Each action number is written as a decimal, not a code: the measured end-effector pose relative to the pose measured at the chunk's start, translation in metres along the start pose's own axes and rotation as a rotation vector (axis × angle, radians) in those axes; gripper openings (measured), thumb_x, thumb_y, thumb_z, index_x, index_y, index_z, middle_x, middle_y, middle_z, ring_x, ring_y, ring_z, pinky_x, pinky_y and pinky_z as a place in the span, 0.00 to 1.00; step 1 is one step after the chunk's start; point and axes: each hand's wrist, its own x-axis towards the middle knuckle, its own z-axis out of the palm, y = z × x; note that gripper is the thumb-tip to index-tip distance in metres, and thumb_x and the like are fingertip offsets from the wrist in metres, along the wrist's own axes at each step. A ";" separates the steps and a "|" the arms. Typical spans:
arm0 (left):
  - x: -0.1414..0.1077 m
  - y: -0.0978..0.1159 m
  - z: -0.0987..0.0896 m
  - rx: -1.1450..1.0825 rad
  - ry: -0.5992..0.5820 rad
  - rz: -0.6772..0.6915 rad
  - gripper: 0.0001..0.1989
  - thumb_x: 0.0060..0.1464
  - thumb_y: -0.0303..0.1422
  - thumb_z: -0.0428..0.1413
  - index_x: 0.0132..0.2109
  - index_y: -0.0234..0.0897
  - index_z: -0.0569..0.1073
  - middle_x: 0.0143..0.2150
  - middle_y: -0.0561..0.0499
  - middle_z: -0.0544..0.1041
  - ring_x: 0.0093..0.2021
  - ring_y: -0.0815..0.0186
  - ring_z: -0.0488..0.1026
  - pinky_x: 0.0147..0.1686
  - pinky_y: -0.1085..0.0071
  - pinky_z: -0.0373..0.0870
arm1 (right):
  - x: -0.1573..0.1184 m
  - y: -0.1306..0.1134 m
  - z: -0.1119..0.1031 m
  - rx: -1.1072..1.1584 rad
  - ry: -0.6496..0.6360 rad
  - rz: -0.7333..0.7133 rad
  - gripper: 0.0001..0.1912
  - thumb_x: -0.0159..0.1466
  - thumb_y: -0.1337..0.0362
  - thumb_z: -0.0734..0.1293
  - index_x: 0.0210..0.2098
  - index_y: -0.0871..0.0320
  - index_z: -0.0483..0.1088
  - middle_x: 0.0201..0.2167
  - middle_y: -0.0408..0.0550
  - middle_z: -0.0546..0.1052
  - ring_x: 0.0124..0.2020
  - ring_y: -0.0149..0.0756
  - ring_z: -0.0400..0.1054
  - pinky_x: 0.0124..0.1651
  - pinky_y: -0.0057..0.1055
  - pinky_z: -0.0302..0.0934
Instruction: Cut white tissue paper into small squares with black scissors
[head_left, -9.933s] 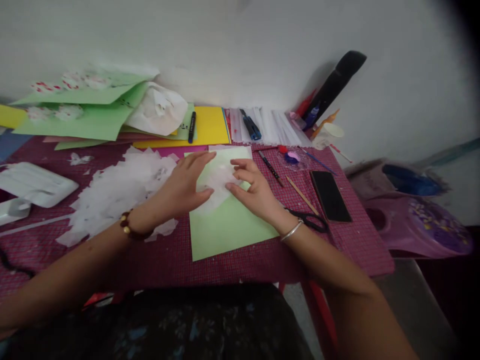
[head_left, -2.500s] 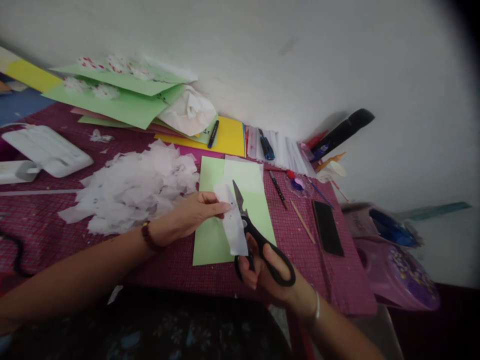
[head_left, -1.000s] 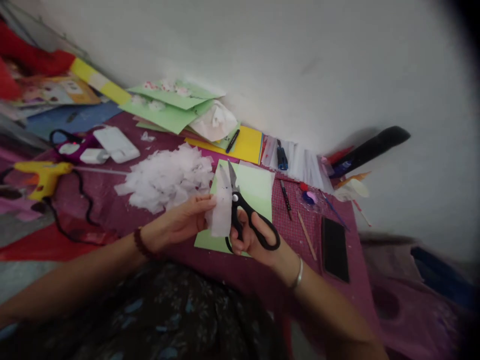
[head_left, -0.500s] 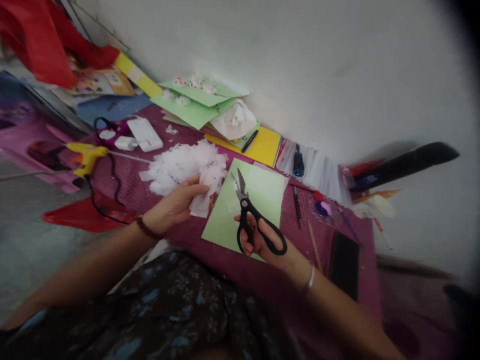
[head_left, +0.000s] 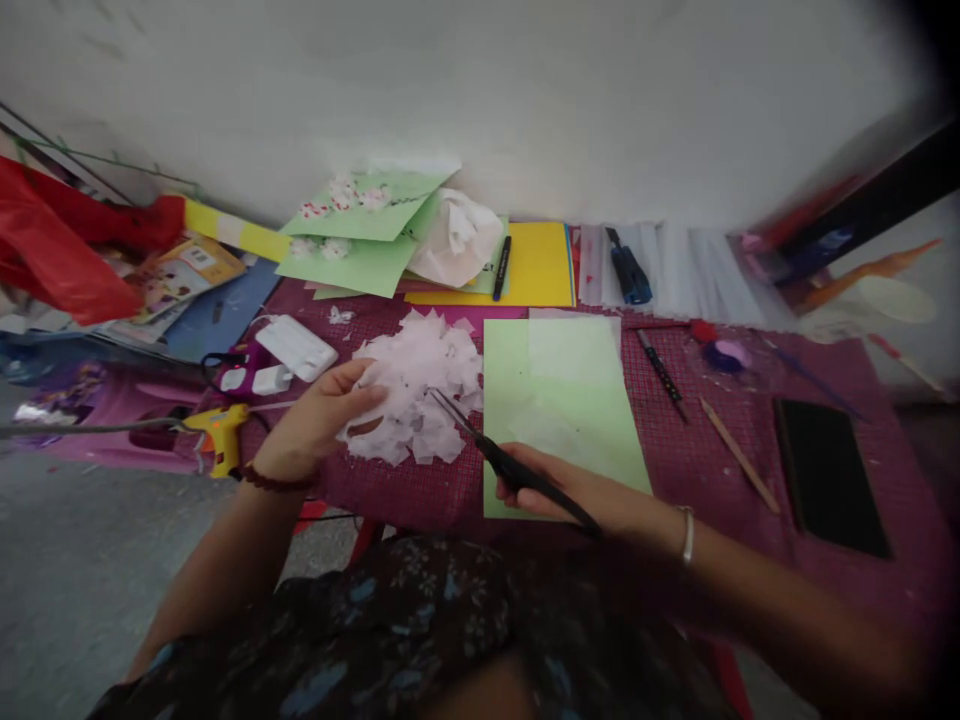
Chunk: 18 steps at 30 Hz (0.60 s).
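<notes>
My right hand [head_left: 536, 480] grips black-handled scissors [head_left: 517, 468], whose narrow blades point left over a heap of white tissue paper pieces [head_left: 420, 350]. My left hand [head_left: 330, 415] is at the heap's left side, thumb and fingers closed on a thin white piece of tissue paper [head_left: 358, 432]. That piece blends with the heap behind it, so its outline is hard to make out. Under the scissors and my right hand lies a light green sheet [head_left: 562, 420], with a white translucent sheet [head_left: 574, 345] across its top.
A yellow hot glue gun [head_left: 225, 437] is at the table's left edge near a white power adapter [head_left: 296, 345]. Green cards with paper blossoms [head_left: 367, 255] lie at the back. A blue cutter [head_left: 628, 270], a wooden stick [head_left: 739, 455] and a dark phone-like slab [head_left: 832, 478] are on the right.
The view has turned and levelled. My right hand has brought the scissors left and lower, from above the green sheet to over the heap. My left hand still pinches paper.
</notes>
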 end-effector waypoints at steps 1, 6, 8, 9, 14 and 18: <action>-0.001 -0.008 -0.001 -0.002 -0.014 -0.022 0.15 0.44 0.32 0.70 0.41 0.40 0.79 0.31 0.54 0.78 0.23 0.74 0.70 0.22 0.79 0.66 | 0.003 0.000 0.001 0.016 0.002 0.005 0.21 0.65 0.55 0.70 0.55 0.56 0.70 0.39 0.50 0.74 0.40 0.42 0.67 0.43 0.38 0.62; -0.008 -0.036 0.005 -0.023 -0.065 -0.075 0.15 0.45 0.33 0.70 0.42 0.38 0.80 0.27 0.54 0.78 0.23 0.73 0.72 0.23 0.80 0.67 | 0.017 -0.001 0.001 0.031 -0.004 0.045 0.24 0.64 0.56 0.71 0.58 0.57 0.68 0.39 0.49 0.73 0.38 0.41 0.66 0.40 0.38 0.62; -0.011 -0.040 0.008 -0.022 -0.040 -0.091 0.17 0.45 0.34 0.70 0.44 0.38 0.80 0.30 0.53 0.80 0.26 0.72 0.74 0.25 0.79 0.68 | 0.020 -0.001 0.001 0.025 -0.014 0.040 0.22 0.66 0.55 0.69 0.57 0.57 0.68 0.39 0.49 0.72 0.39 0.40 0.65 0.42 0.38 0.61; -0.012 -0.041 0.009 -0.018 -0.031 -0.092 0.18 0.45 0.34 0.70 0.45 0.38 0.80 0.32 0.52 0.80 0.27 0.71 0.74 0.25 0.79 0.69 | 0.022 -0.001 0.001 0.029 -0.016 0.035 0.21 0.67 0.55 0.68 0.56 0.57 0.68 0.39 0.49 0.72 0.38 0.39 0.65 0.42 0.38 0.61; -0.013 -0.040 0.011 0.007 -0.013 -0.071 0.18 0.47 0.35 0.69 0.46 0.39 0.80 0.34 0.51 0.81 0.28 0.70 0.75 0.27 0.78 0.69 | 0.026 -0.006 0.002 0.060 0.021 0.020 0.17 0.66 0.55 0.68 0.51 0.56 0.72 0.35 0.47 0.72 0.35 0.37 0.64 0.40 0.35 0.59; -0.012 -0.040 0.012 0.005 0.001 -0.040 0.18 0.49 0.35 0.69 0.48 0.40 0.80 0.33 0.51 0.81 0.28 0.69 0.75 0.27 0.78 0.70 | 0.030 -0.008 0.004 0.058 0.050 0.057 0.19 0.66 0.54 0.68 0.52 0.57 0.71 0.34 0.46 0.71 0.33 0.35 0.63 0.37 0.34 0.58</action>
